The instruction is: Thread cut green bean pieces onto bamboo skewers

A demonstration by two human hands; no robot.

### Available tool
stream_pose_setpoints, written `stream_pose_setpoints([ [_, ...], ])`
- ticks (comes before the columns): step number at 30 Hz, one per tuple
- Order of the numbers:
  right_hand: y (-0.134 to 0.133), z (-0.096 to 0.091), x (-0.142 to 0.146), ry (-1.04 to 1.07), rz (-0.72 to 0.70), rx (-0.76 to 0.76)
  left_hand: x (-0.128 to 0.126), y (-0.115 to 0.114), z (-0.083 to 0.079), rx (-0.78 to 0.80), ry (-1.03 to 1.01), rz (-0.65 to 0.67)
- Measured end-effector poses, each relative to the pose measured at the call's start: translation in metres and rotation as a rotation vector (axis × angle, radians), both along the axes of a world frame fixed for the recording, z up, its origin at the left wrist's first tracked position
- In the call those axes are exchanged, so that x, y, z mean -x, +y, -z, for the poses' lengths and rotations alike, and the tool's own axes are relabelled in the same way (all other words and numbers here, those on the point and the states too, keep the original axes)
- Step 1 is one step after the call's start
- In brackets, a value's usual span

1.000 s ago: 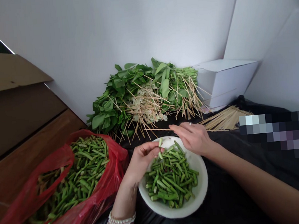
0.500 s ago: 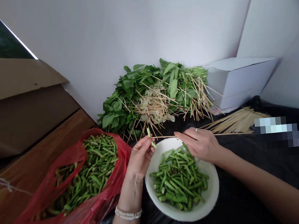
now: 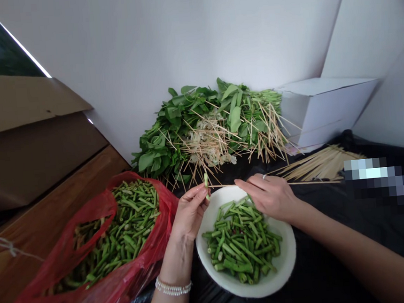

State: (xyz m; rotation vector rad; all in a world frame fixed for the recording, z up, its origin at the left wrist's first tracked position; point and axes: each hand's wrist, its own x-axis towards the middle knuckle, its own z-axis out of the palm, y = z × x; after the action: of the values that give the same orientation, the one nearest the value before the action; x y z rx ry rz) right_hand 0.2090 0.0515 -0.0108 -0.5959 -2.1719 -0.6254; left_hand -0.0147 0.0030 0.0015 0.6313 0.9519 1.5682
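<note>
– holding anything in the left grip [image 3: 193, 209]?
– yes, pinching a short pale-green stem piece [image 3: 206, 181], close to upright, between thumb and fingers by the far-left rim of the white bowl [image 3: 283, 267].
– and with the right grip [image 3: 267, 195]?
– closed on a thin wooden stick [image 3: 222, 185], nearly level, pointed left at the stem piece. pierced or only touching? cannot tell.
– and below both?
– inside the bowl, a heap of cut green stems [image 3: 239, 252]; under the bowl, black sheeting [image 3: 325, 263].
– toward the left edge of the sheeting?
– a red plastic bag [image 3: 164, 204], gaping, with many loose stem lengths [image 3: 136, 209] inside; past that edge, a wooden surface [image 3: 96, 172] and a brown cardboard box [image 3: 29, 159].
– along the far edge?
– leafy greens [image 3: 171, 119] against the white wall [image 3: 177, 31], with pale ruffled pieces [image 3: 203, 131] among scattered sticks [image 3: 269, 138].
– at the far-right corner?
– a white box [image 3: 332, 109], and nearer, a fanned stick bundle [image 3: 318, 164].
</note>
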Motion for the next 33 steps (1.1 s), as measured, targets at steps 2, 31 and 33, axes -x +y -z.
stream_pose_setpoints([
  [2, -0.001, 0.000, 0.001, -0.001, 0.001, -0.004, -0.002, -0.001, 0.000, 0.002, 0.014, 0.023],
  [31, 0.015, 0.001, -0.009, 0.071, 0.070, 0.005, -0.014, -0.022, -0.010, -0.310, 1.422, 0.868],
  [33, 0.015, 0.002, -0.008, 0.064, 0.077, 0.017, -0.016, -0.023, -0.010, -0.333, 1.472, 0.888],
])
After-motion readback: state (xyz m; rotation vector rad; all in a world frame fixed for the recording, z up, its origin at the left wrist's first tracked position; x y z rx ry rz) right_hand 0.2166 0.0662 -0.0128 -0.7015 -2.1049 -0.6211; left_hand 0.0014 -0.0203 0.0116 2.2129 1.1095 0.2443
